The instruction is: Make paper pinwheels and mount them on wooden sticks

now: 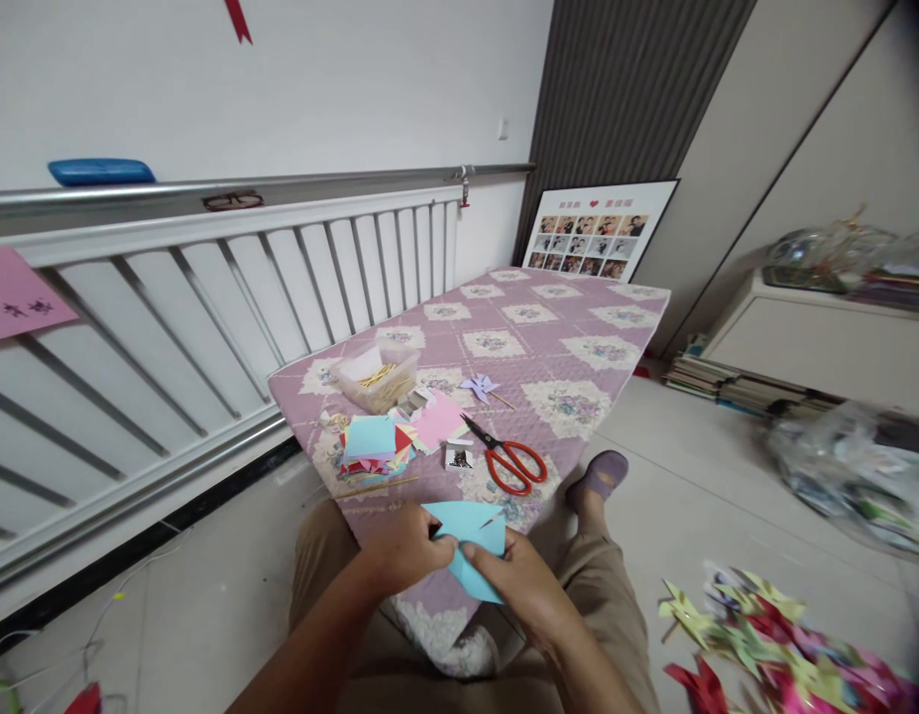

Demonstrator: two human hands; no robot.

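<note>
Quilted floral cloth (529,375) spreads out; nearer than the red-looped scissors (498,446), left hand (403,547) and right hand (527,587) pinch slit blue paper (470,524), thumbs (481,558) atop, hidden fingers seemingly curled beneath.

Smooth, matt paper sheet (470,524).

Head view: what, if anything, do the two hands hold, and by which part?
A light-blue slit paper sheet: the left hand grips its left side, the right hand its right side, both thumbs near its middle.
</note>
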